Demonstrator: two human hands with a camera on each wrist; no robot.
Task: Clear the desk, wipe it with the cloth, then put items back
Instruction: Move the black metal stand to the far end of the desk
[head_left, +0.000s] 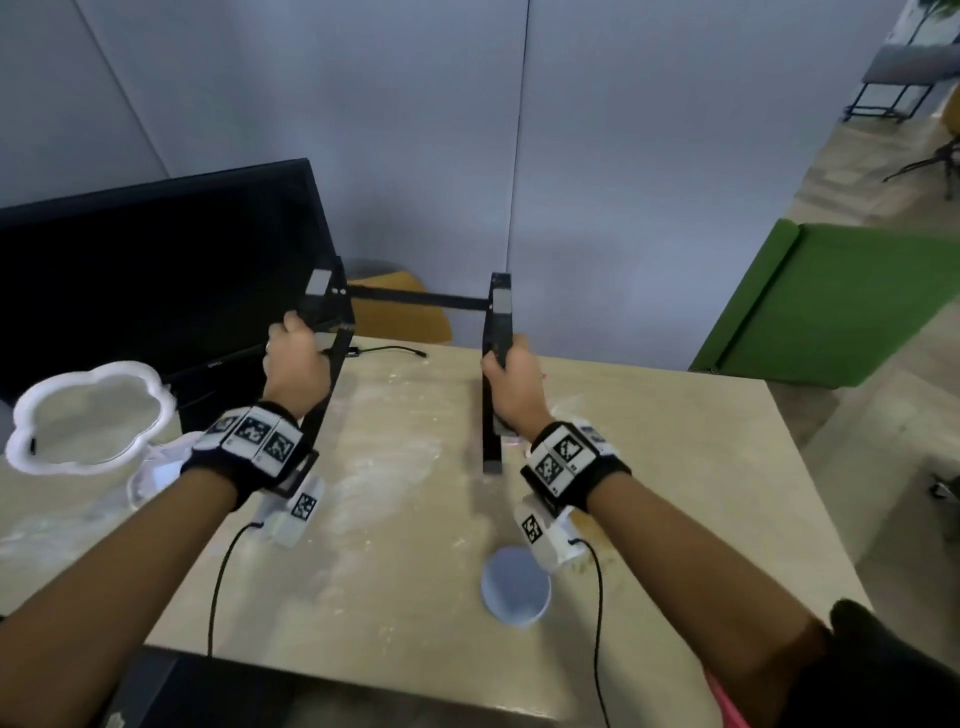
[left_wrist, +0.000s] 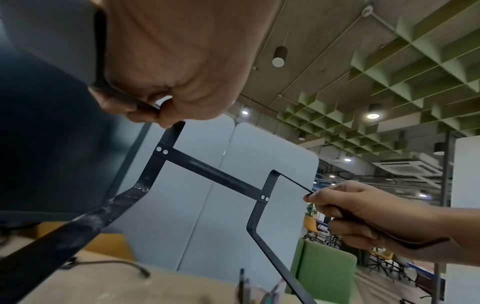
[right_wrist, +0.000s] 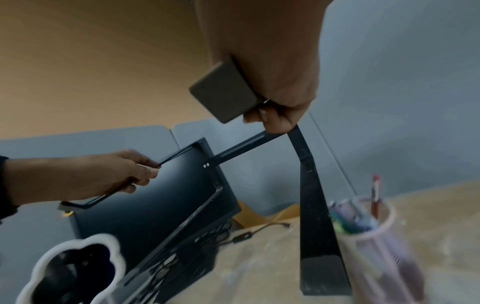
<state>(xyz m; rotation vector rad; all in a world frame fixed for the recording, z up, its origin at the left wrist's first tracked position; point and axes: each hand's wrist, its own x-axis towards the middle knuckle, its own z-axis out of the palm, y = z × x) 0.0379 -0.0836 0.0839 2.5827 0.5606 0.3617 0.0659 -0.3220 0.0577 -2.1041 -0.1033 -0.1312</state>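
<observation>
I hold a black metal laptop stand (head_left: 415, 299) over the beige desk (head_left: 405, 571), one side arm in each hand. My left hand (head_left: 293, 364) grips the left arm near its top, and my right hand (head_left: 511, 379) grips the right arm. The left wrist view looks up at the stand (left_wrist: 207, 170) from below, with white dust on its underside, my left hand (left_wrist: 168, 82) and my right hand (left_wrist: 363, 211). The right wrist view shows my right hand (right_wrist: 272, 82) curled round the stand (right_wrist: 314, 205) by a grey pad, and my left hand (right_wrist: 103, 174). White dust streaks the desk.
A black monitor (head_left: 156, 260) stands at the back left, with a white cloud-shaped mirror (head_left: 88, 415) in front of it. A pale round dish (head_left: 514, 587) sits near the front edge. A pink pen cup (right_wrist: 376, 236) stands right of the stand. A cable (head_left: 395, 351) lies at the back.
</observation>
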